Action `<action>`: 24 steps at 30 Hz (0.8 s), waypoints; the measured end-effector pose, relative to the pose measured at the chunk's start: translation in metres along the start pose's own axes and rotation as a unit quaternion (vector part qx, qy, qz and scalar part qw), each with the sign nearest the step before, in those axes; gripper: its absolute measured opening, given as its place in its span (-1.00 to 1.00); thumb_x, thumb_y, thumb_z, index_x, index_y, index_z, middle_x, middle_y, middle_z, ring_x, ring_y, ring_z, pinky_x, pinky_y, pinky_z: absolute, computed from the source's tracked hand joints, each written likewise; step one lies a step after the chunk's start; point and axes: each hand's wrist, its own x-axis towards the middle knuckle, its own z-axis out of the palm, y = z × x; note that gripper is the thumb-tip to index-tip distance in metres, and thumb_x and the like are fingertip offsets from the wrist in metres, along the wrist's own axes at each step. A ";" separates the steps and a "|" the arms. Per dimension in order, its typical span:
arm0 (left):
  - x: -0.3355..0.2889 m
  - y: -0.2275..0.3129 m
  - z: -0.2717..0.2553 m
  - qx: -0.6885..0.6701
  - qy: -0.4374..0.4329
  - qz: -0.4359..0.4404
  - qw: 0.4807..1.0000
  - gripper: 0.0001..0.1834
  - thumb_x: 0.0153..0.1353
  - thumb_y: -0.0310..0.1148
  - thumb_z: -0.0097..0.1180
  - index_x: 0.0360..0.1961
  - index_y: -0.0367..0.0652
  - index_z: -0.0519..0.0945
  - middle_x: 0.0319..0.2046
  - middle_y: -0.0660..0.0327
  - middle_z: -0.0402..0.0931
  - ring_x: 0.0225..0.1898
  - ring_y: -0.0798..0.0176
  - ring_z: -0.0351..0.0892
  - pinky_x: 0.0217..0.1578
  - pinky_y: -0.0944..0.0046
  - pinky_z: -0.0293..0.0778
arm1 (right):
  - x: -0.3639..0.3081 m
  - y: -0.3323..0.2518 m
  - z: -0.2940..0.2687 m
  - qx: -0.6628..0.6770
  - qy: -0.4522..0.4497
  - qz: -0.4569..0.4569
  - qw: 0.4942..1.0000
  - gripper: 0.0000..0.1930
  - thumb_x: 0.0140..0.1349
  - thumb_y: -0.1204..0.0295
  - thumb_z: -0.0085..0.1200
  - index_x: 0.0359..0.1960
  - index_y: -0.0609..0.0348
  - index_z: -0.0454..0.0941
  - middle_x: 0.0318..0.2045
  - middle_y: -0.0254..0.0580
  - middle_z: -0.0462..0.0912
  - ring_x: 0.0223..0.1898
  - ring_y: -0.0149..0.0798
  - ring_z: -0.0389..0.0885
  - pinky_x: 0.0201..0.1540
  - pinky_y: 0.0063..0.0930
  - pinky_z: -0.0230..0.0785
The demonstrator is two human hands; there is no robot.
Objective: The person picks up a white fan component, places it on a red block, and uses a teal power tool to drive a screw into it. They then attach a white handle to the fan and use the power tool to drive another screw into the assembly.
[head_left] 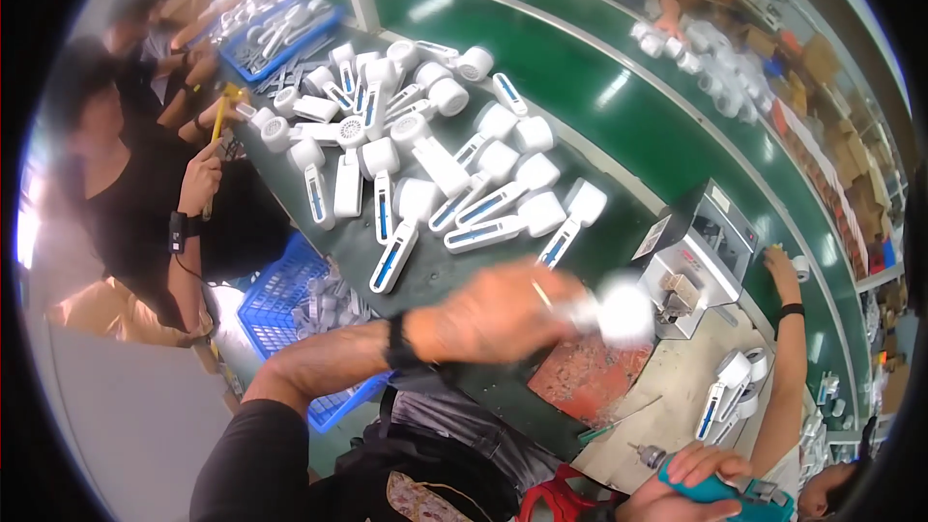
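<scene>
My left hand point(503, 314), blurred by motion, reaches across the bench and grips a white shower head point(626, 311) by its handle. The round head points right, near a grey-and-silver box-shaped machine point(701, 256). At the lower right my right hand point(706, 469) is wrapped round a teal power drill point(710, 491), whose bit points left. Many white handheld shower heads point(503, 203) with blue strips in their handles lie in a loose heap beyond my left hand. A smaller group of shower heads point(725, 396) lies on the board above the drill.
A reddish mat point(590, 377) lies on the bench. Blue crates point(275, 304) stand below its left side. Co-workers sit at left, one holding a yellow tool point(220, 116). Another person's arm point(788, 358) reaches to the green conveyor point(580, 68) at right.
</scene>
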 end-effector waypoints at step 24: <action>0.102 0.078 0.108 -0.060 -0.141 0.069 0.986 -0.65 0.27 -0.19 0.25 -0.14 -0.29 0.59 -0.29 -0.04 0.62 -0.20 -0.14 0.64 -0.21 -0.02 0.55 | -0.039 -0.014 -0.065 0.038 -0.026 0.101 0.994 -0.33 0.12 0.06 0.45 -0.01 0.38 0.42 -0.40 -0.10 0.53 -0.37 -0.20 0.57 -0.31 -0.36 0.43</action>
